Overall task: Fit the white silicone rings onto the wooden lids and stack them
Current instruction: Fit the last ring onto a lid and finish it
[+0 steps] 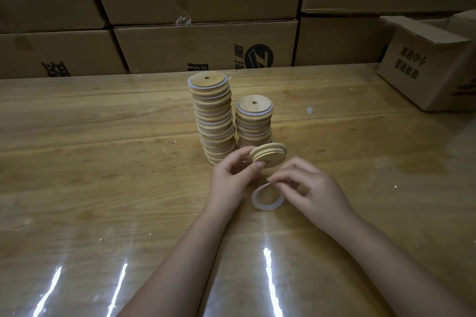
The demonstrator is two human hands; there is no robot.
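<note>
Head: left hand (pixel 229 179) pinches lid (pixel 269 155); right hand (pixel 315 188) pinches ring (pixel 266 208); stacks (pixel 213 121) just behind.

glossy wooden table (pixel 103 162), stacked cardboard boxes (pixel 201 44) behind, open carton (pixel 427 69) right

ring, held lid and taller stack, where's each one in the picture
ring (pixel 258 205): head view, lower left of its white band
held lid (pixel 268 154): head view, middle of its grooved wooden side
taller stack (pixel 213 116): head view, side of the stack about halfway up
</note>
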